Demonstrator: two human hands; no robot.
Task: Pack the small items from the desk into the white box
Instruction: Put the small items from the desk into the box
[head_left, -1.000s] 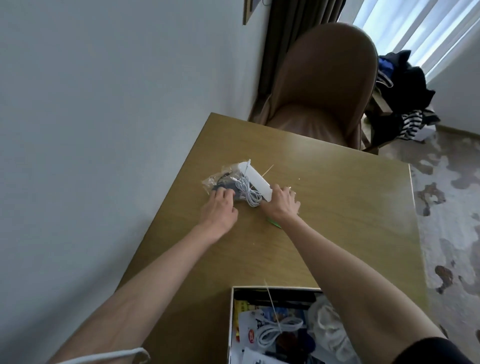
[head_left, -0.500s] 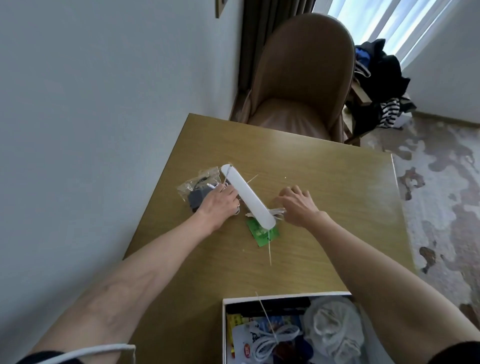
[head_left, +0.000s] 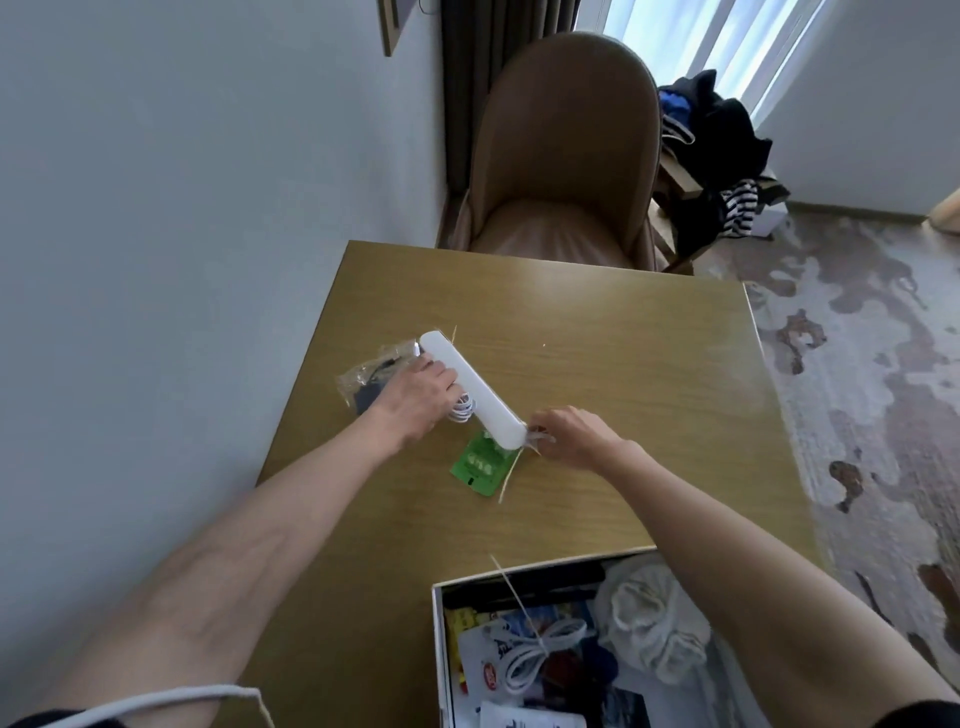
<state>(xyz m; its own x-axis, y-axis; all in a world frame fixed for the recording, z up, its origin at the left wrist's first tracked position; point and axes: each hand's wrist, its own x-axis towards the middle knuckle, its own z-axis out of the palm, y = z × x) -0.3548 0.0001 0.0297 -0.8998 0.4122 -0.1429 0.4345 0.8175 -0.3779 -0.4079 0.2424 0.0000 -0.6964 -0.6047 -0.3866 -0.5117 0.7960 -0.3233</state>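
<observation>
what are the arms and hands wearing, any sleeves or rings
Both forearms are bare down to the left hand and the right hand; no rings, watch or gloves show. Dark short sleeves sit at the bottom corners of the view. A thin white cord crosses the left arm near its sleeve.

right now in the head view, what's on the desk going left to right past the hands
clear plastic bag → left hand → coiled white cable → green packet → right hand. The long white device lies slantwise across several of these, so it is left out.
</observation>
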